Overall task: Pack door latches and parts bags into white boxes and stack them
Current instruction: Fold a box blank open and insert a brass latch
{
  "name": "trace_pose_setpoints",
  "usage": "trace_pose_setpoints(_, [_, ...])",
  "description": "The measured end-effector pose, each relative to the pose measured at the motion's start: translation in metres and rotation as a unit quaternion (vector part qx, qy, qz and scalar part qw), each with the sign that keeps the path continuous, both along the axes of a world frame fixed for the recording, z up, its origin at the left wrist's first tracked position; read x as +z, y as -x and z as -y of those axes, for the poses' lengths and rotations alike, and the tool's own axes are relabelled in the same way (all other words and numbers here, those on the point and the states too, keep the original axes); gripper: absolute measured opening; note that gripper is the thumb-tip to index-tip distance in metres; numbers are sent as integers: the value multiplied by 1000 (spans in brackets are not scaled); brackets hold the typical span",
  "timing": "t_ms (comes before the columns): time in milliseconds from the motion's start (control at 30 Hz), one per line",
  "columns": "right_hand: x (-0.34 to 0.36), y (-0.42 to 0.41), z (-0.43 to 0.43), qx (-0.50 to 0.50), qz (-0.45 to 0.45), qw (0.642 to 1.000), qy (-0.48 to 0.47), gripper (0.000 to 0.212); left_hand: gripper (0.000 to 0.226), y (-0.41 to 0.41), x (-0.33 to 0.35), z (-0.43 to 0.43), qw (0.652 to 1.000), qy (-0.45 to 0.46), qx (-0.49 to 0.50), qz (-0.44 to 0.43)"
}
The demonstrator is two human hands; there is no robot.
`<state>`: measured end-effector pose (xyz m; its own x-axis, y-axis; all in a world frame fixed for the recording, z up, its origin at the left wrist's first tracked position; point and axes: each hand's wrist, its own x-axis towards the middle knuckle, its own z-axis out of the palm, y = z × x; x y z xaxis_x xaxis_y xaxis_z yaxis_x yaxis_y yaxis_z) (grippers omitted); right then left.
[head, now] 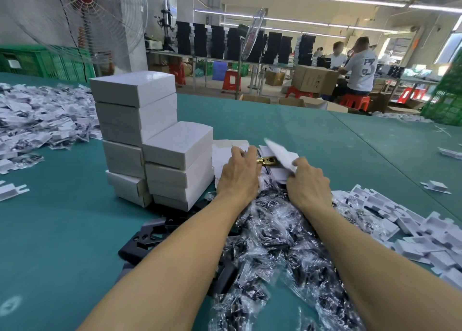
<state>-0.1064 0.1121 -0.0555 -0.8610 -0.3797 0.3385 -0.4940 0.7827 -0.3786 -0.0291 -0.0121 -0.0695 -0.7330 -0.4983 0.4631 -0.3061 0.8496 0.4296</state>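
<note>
Both hands work at an open white box [226, 153] lying on the green table just right of the stacks. My left hand [237, 173] grips the box's near left side beside a brass door latch [267, 160] that shows inside it. My right hand [308, 183] pinches the box's raised white flap [280, 153], which is blurred. Two stacks of closed white boxes stand at the left: a tall one [133, 110] and a shorter one [178, 165] in front. A heap of clear parts bags [275, 235] with dark parts spreads under my forearms.
Black plates [147, 235] lie at the heap's left edge. White folded inserts [410, 230] pile up at the right, more bagged parts [37, 120] at the far left. A large fan [100, 18] stands behind the table. Seated people [360, 65] work in the background.
</note>
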Motion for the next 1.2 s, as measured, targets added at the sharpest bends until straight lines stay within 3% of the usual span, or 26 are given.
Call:
trace_pose_setpoints(133, [-1,1,-2,10,-10,1000,-23,27,14,0,1,-2,999,-21,-31,-34])
trace_pose_setpoints(267, [-2,1,-1,4,-27,999,-18,26,16,1,-1,2,998,-43,-48,-5])
trace_pose_setpoints(600, [-3,-7,2,-1,-96,995,-16,18,63,1,6,0,988,-56,-67,127])
trace_pose_setpoints(667, [-3,-8,2,-10,-104,994,-24,22,52,-1,17,-4,989,-110,-54,83])
trace_pose_setpoints(767, [-3,-6,1,-25,-104,994,-39,42,34,-11,42,-22,980,-188,-24,-54])
trace_pose_setpoints(933, [-2,-10,0,-11,-98,994,-42,61,36,-70,70,-62,931,-300,-64,-198])
trace_pose_setpoints(1067, [1,-10,-2,20,-76,996,-43,63,38,-122,73,-64,903,-361,-29,-229])
trace_pose_setpoints(1200, [15,-2,-1,40,10,999,8,48,35,-136,75,-56,904,-369,-10,-215])
